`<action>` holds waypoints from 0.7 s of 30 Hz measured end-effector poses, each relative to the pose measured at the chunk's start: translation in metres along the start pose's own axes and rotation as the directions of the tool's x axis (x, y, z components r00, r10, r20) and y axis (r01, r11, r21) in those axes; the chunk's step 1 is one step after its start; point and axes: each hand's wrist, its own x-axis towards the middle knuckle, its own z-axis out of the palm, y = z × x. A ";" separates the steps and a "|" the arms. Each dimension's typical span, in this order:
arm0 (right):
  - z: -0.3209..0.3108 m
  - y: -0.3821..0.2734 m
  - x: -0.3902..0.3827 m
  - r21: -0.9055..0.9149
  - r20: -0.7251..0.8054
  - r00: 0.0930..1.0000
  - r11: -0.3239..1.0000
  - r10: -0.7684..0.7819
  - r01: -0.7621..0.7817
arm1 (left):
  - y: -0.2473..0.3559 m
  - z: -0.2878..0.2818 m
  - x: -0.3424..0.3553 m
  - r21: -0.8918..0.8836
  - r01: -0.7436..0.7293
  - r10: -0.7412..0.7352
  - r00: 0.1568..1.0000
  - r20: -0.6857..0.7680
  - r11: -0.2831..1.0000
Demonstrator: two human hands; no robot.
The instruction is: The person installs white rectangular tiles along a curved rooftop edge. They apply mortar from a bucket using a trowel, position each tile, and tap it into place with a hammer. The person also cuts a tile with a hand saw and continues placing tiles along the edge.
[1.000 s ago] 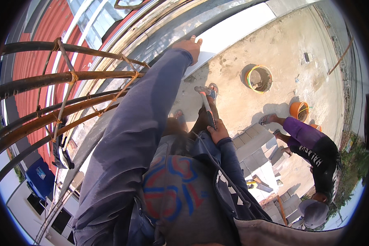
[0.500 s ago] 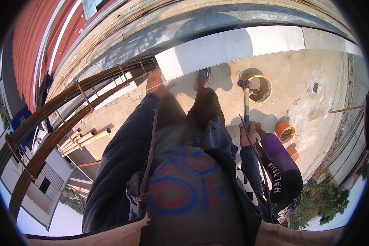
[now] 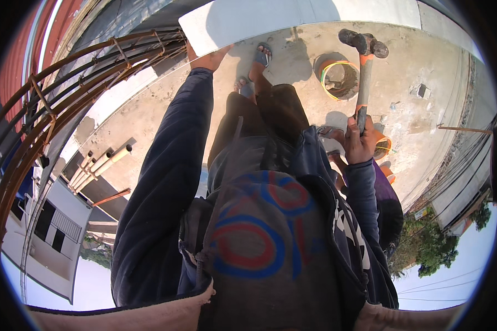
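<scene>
The person's 2 hands are spread well apart. The right hand (image 3: 360, 144) is closed around the lower handle of a hammer (image 3: 364, 83), whose dark head points up and away from the body, just beyond the fingers. The left hand (image 3: 211, 59) is at the near corner of a long white slab (image 3: 364, 12), which hides part of it; the thumb side stretches along the slab's edge, and whether the fingers grip anything there cannot be told.

Just left of the left hand ends a cage of rusty bars (image 3: 42, 98), curving away to that side. Between the 2 hands, the person's sandalled feet stand on a concrete floor (image 3: 403, 66). Left of the hammer is a round bucket (image 3: 323, 80) with a yellow-orange rim. Just right of the right hand sits an orange bucket (image 3: 379, 135), and a co-worker in purple (image 3: 385, 185) is partly hidden behind the right sleeve. Farther out, below and left of the left hand, lie several cream pipes (image 3: 109, 164).
</scene>
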 end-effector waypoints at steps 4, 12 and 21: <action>0.002 -0.041 0.002 -0.079 0.051 0.997 0.995 -0.055 0.059 | -0.011 0.011 -0.013 -0.034 0.125 -0.124 0.992 0.032 0.992; 0.008 -0.118 0.008 -0.026 -0.082 0.927 0.930 -0.367 0.366 | -0.004 -0.018 0.012 -0.163 0.049 -0.024 0.988 0.154 0.985; 0.006 -0.073 0.091 -0.643 0.154 0.818 0.573 -0.554 0.508 | -0.039 0.006 0.002 -0.145 0.043 -0.025 0.993 0.118 0.989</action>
